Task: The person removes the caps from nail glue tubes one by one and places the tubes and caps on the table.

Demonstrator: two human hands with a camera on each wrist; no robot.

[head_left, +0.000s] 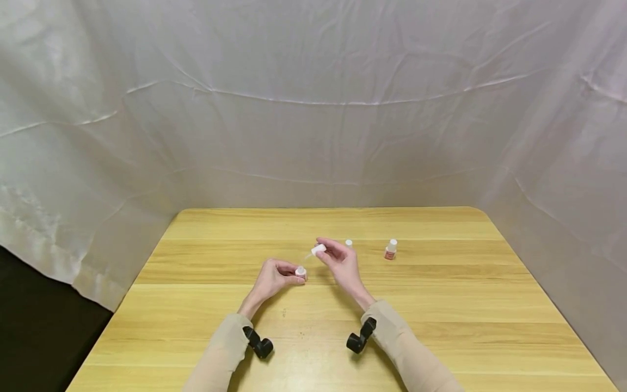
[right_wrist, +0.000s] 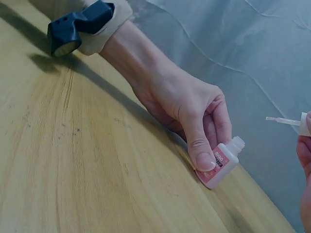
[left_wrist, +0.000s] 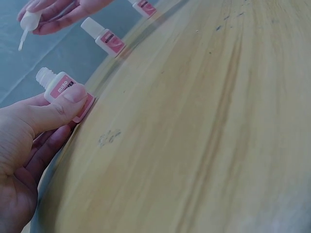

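Observation:
My left hand (head_left: 275,279) pinches a small white bottle with a pink label (left_wrist: 65,87) between thumb and fingers. The bottle stands on the table, its threaded neck uncovered. Up and to the right of it, my right hand (head_left: 341,265) holds a white brush cap (head_left: 319,249) clear of the neck. A thin brush stem points from the cap down toward the bottle, as the right wrist view also shows, where only part of the right hand (right_wrist: 305,155) appears at the edge.
Two capped bottles of the same kind stand farther back: one bottle (head_left: 390,249) to the right, another bottle (head_left: 349,243) partly hidden behind my right hand. The wooden table (head_left: 441,326) meets a grey cloth (head_left: 313,136) at the back and sides.

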